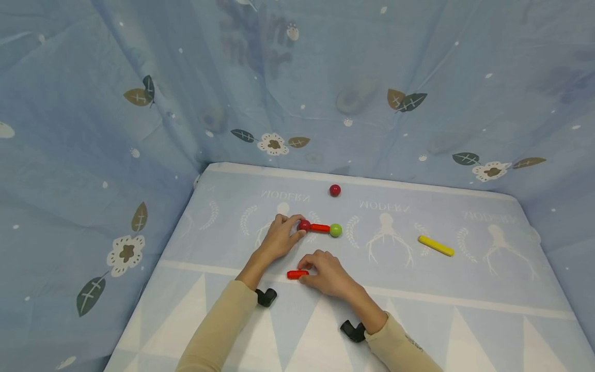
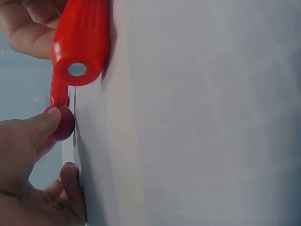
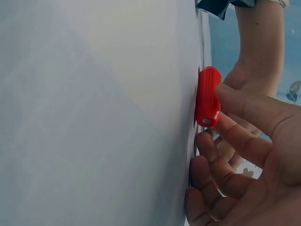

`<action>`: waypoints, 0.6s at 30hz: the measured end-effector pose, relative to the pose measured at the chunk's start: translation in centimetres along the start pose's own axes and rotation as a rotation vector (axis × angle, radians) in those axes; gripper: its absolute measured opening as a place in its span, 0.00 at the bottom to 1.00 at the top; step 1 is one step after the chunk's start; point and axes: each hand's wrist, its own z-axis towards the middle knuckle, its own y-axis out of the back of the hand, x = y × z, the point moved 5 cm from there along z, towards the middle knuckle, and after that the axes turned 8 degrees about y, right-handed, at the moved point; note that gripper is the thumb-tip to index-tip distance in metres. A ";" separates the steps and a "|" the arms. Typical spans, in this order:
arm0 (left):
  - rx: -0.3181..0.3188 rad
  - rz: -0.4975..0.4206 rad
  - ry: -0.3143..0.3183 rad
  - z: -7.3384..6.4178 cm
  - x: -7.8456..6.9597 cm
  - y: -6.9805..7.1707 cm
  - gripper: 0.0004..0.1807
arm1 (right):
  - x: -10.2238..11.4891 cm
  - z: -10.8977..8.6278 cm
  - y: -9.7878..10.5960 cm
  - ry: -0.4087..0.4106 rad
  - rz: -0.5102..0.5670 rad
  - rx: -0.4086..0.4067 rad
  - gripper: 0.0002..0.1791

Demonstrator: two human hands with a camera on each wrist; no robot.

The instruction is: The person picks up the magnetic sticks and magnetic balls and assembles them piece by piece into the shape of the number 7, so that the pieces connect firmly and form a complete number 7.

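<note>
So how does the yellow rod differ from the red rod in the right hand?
The yellow rod looks clearly longer than the red rod. The yellow rod lies untouched, while the red rod is pinched by the right hand. In the head view, the yellow rod slants; the red rod sits nearly level. Both are straight bars.

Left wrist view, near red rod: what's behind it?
Behind the near rod, one end of the far rod shows, touching the red ball that the left hand pinches. The far rod's other end and the green ball are hidden from this view.
</note>
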 end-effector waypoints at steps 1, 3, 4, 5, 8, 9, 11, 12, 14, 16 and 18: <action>0.000 -0.001 0.000 0.0 0.0 0.0 0.24 | -0.1 -0.1 0.1 -0.009 0.007 0.002 0.10; -0.001 -0.004 -0.001 0.0 0.0 0.0 0.24 | -0.2 -0.4 0.4 -0.022 0.030 -0.003 0.10; 0.000 -0.006 0.000 0.0 0.0 0.0 0.24 | -0.3 -0.7 0.6 -0.031 0.038 -0.008 0.10; 0.001 -0.006 0.000 0.0 0.0 0.0 0.24 | -0.5 -0.9 0.9 -0.039 0.046 -0.015 0.10; 0.001 -0.008 0.003 0.0 0.0 0.0 0.24 | -0.9 -1.7 1.8 -0.057 0.065 -0.048 0.11; 0.001 -0.007 0.004 0.0 0.0 0.0 0.24 | -1.0 -2.0 2.1 -0.066 0.067 -0.059 0.11; 0.000 -0.005 0.009 0.0 0.0 0.0 0.23 | -1.2 -2.5 2.8 -0.077 0.065 -0.081 0.10; 0.000 -0.006 0.010 0.0 0.1 0.0 0.23 | -1.4 -2.8 3.1 -0.081 0.064 -0.091 0.10; 0.000 -0.007 0.012 0.0 0.1 0.0 0.23 | -1.7 -3.3 3.8 -0.096 0.066 -0.110 0.10; 0.003 -0.009 0.012 0.0 0.0 0.0 0.23 | -2.2 -3.8 4.4 -0.116 0.071 -0.130 0.10; 0.004 -0.010 0.010 0.0 0.0 -0.1 0.23 | -2.7 -4.4 5.1 -0.140 0.081 -0.154 0.11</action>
